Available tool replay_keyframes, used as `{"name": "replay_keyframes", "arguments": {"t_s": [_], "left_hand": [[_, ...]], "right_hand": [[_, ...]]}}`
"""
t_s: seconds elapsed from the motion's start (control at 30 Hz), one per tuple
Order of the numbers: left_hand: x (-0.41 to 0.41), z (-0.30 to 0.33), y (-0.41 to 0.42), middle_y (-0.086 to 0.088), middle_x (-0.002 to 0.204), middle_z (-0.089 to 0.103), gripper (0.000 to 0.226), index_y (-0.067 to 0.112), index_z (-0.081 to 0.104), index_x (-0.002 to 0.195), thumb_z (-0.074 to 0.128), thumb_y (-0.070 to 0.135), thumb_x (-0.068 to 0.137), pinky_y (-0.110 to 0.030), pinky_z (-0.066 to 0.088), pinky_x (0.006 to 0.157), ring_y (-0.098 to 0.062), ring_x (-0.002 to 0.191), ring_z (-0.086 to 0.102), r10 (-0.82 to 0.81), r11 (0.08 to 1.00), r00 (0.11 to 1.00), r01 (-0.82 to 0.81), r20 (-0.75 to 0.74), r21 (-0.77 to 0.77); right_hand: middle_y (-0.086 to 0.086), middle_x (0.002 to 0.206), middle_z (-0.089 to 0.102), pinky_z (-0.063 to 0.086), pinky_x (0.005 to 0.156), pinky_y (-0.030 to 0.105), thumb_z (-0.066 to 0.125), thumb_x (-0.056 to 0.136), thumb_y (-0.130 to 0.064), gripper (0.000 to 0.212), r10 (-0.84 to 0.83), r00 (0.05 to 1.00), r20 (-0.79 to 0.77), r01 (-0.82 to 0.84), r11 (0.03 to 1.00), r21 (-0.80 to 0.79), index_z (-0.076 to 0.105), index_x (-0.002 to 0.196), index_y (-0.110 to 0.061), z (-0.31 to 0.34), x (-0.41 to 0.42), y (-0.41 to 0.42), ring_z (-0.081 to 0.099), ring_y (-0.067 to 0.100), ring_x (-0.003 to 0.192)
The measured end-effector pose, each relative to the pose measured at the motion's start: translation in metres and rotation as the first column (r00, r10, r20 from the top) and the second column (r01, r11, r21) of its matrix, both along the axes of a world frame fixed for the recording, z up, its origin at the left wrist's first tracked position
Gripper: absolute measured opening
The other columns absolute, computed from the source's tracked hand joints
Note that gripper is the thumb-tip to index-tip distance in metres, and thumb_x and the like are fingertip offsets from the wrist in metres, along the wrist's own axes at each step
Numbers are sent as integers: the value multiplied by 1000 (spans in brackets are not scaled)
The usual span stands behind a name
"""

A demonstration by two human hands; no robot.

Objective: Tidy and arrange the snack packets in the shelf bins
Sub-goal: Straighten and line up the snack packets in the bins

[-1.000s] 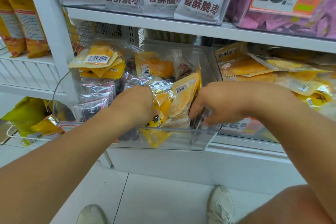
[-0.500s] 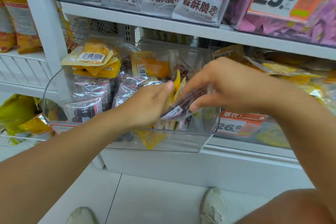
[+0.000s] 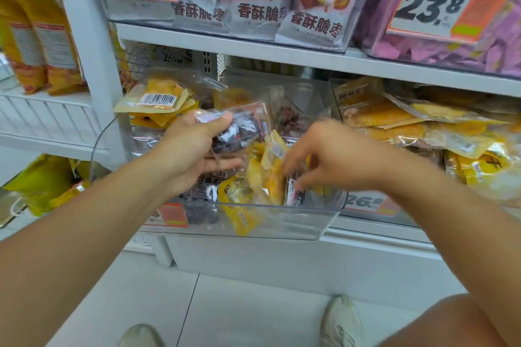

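Note:
A clear plastic bin [image 3: 282, 222] on the lower shelf holds mixed yellow and dark snack packets. My left hand [image 3: 191, 155] holds a clear packet of dark snacks [image 3: 242, 127] above the bin's left half, thumb on top and fingers beneath. My right hand [image 3: 324, 158] reaches down into the bin's right front corner, and its fingertips pinch a second dark packet [image 3: 294, 191] standing upright beside yellow packets [image 3: 267, 177]. This hand is blurred. Flat yellow packets [image 3: 158, 101] are stacked at the bin's back left.
A neighbouring bin to the right holds yellow packets [image 3: 423, 127] behind a price tag [image 3: 366, 203]. The shelf above [image 3: 282, 53] carries grey and purple bags with price tags. A white wire rack [image 3: 42, 118] stands left. My shoes [image 3: 341, 321] rest on the tiled floor.
The dark packet that my right hand lifted has passed into my left hand. My right hand has dropped back into the bin's right front and pinches another dark packet.

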State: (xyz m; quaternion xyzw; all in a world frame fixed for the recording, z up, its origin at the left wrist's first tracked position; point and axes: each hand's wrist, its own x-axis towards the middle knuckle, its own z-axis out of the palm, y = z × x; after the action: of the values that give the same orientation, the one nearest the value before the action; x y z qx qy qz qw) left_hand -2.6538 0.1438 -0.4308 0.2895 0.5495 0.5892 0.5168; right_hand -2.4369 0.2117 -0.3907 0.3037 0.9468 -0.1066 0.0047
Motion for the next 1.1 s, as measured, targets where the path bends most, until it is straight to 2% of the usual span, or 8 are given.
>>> {"name": "replay_keyframes", "arguments": {"t_s": [0.07, 0.17, 0.4, 0.53, 0.67, 0.83, 1.0, 1.1], "left_hand": [[-5, 1, -1, -15, 113, 73, 38, 9, 54, 131, 63, 25, 98, -38, 61, 61, -34, 86, 75, 32, 999, 999, -32, 27, 1], [-12, 1, -4, -11, 116, 72, 34, 11, 57, 123, 66, 28, 96, -32, 60, 57, -31, 87, 76, 96, 995, 995, -96, 3, 41], [-29, 1, -20, -6, 88, 67, 20, 22, 54, 90, 74, 23, 90, -37, 62, 58, -31, 91, 70, 196, 961, 815, -47, -545, 274], [-42, -3, -27, 22, 68, 58, 31, 33, 51, 110, 73, 25, 91, -46, 58, 69, -2, 64, 54, 218, 929, 599, 116, -771, 352], [-46, 2, -34, 24, 66, 54, 20, 32, 62, 110, 60, 16, 99, -13, 47, 61, 2, 62, 51, 197, 926, 444, 207, -874, 315], [-38, 23, -38, 14, 80, 72, 34, 22, 73, 88, 44, 19, 105, -33, 59, 55, -8, 69, 69, 77, 972, 838, 57, -540, 228], [-47, 15, -38, 7, 85, 71, 23, 26, 71, 87, 80, 43, 76, -43, 57, 79, -14, 84, 69, 134, 940, 449, 226, -883, 258], [-51, 19, -43, 9, 84, 69, 14, 28, 68, 84, 78, 38, 82, -46, 55, 78, -14, 83, 67, 247, 922, 349, 202, -904, 330]], "right_hand": [[-20, 128, 64, 49, 83, 20, 77, 79, -13, 44, 116, 969, 220, -109, 993, -44, 71, 116, -37, -20, -13, 0, 61, -9, 92], [-7, 109, 67, 54, 79, 36, 69, 76, -2, 42, 73, 949, 305, -103, 991, 82, 70, 106, -30, -29, -24, 5, 64, 17, 94], [-12, 90, 68, 53, 68, 30, 77, 72, -14, 18, 65, 914, 402, -138, 978, 155, 75, 77, -31, -19, -28, 3, 65, 10, 80], [-15, 87, 63, 41, 64, 20, 79, 78, -40, 9, 84, 989, -121, -71, 992, 106, 77, 78, -30, 12, -16, 4, 56, -4, 73], [16, 66, 65, 52, 52, 23, 73, 82, -28, 23, -243, 700, -671, -38, 927, -374, 75, 87, -5, 2, -34, 0, 58, 17, 55], [9, 64, 63, 58, 55, 25, 71, 86, -9, 14, -413, 636, -652, -164, 753, -637, 69, 89, 6, -16, -71, -12, 64, 14, 56], [12, 72, 70, 60, 59, 27, 72, 85, -13, 14, -421, 622, -660, -251, 692, -677, 72, 88, 0, -23, -88, -15, 68, 18, 63], [12, 86, 73, 61, 71, 38, 68, 94, -24, 19, -155, 849, -505, -56, 924, -378, 75, 91, -7, -27, -80, 9, 69, 21, 74]]}}
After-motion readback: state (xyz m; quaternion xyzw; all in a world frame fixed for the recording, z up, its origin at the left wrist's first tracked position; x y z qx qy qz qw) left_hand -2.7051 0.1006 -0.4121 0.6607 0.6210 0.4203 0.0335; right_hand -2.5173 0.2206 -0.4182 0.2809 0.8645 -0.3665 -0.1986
